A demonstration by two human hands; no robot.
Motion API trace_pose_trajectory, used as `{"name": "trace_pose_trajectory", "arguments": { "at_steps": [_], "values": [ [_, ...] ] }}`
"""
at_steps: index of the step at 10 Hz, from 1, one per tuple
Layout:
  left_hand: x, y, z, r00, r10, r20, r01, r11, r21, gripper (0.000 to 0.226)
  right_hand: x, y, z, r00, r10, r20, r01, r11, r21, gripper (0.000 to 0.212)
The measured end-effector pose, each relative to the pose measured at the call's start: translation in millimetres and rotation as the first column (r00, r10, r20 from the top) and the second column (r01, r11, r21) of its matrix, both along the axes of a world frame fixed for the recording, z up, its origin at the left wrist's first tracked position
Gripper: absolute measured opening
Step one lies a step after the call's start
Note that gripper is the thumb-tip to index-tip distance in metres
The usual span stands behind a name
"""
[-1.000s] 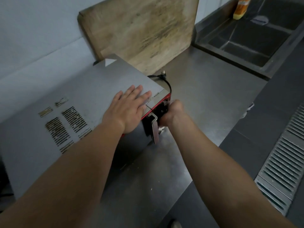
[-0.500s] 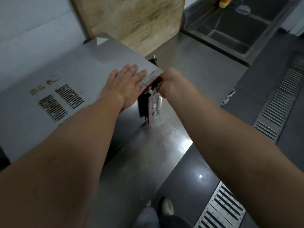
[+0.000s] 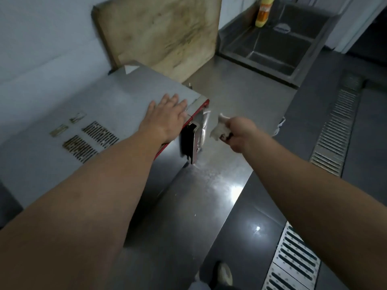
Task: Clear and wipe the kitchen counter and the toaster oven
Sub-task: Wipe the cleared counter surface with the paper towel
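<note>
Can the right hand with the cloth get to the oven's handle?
Probably yes. The right hand grips the cloth just beside the handle, with only open air between; the left hand rests flat on top, out of the way.

No text can be read. Two small labels [image 3: 69,123] on the toaster oven [image 3: 83,105] top, left of centre, are too blurred to make out, and the bottle [image 3: 262,12] at the upper right by the sink [image 3: 272,47] shows no legible print.
</note>
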State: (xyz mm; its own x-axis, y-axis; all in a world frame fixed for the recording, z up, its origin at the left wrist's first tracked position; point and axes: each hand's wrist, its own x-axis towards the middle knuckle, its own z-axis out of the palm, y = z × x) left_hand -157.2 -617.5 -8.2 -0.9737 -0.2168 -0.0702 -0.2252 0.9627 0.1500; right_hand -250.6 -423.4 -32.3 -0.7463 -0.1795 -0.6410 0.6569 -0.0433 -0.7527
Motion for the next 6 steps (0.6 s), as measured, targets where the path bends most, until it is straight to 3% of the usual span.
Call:
{"name": "trace_pose_trajectory", "arguments": {
  "at_steps": [1,2,3,4,5,6],
  "values": [
    [-4,3,2,1.0,0.021,-0.004,-0.021,1.0,-0.007,0.052,1,16,1,0.987,0.101,-0.128,-0.082,0.985,0.15,0.012],
    [-10,13,7,0.991,0.104,-0.086,-0.095,0.99,0.101,0.046,-1,37,3,0.919,0.308,-0.246,-0.204,0.906,0.371,0.028],
    [-23,55,14,0.984,-0.14,-0.113,0.138,0.99,-0.018,0.04,-6,60,6,0.822,0.531,-0.206,-0.322,0.732,0.601,0.02],
    [-38,104,20,0.912,-0.403,-0.084,0.398,0.915,-0.067,0.043,-19,79,5,0.675,0.73,-0.106,-0.409,0.49,0.77,0.03],
    [-47,150,10,0.849,-0.528,-0.025,0.517,0.84,-0.164,0.051,-35,100,5,0.528,0.849,-0.012,-0.364,0.238,0.9,0.03],
    [-65,180,-7,0.884,-0.462,0.078,0.468,0.861,-0.201,0.038,-54,123,9,0.373,0.918,0.137,-0.372,0.013,0.928,0.046]
  ]
}}
